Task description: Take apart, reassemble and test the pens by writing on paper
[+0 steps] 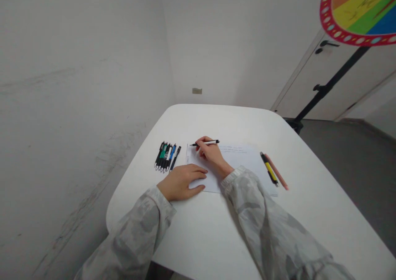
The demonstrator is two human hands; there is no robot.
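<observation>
A white sheet of paper [238, 160] with faint writing near its top lies on the white table [216, 119]. My right hand [212, 153] is closed around a black and white pen [206, 142], its tip at the sheet's upper left corner. My left hand [182, 182] lies flat with fingers stretched out, pressing the sheet's lower left corner. Several pens [167, 156] with black, green and blue barrels lie side by side just left of the sheet.
A yellow and black pen [269, 169] and an orange pencil [276, 172] lie at the sheet's right edge. A colourful wheel [359, 12] on a black stand [328, 86] rises behind the table at right. A white wall runs close along the left.
</observation>
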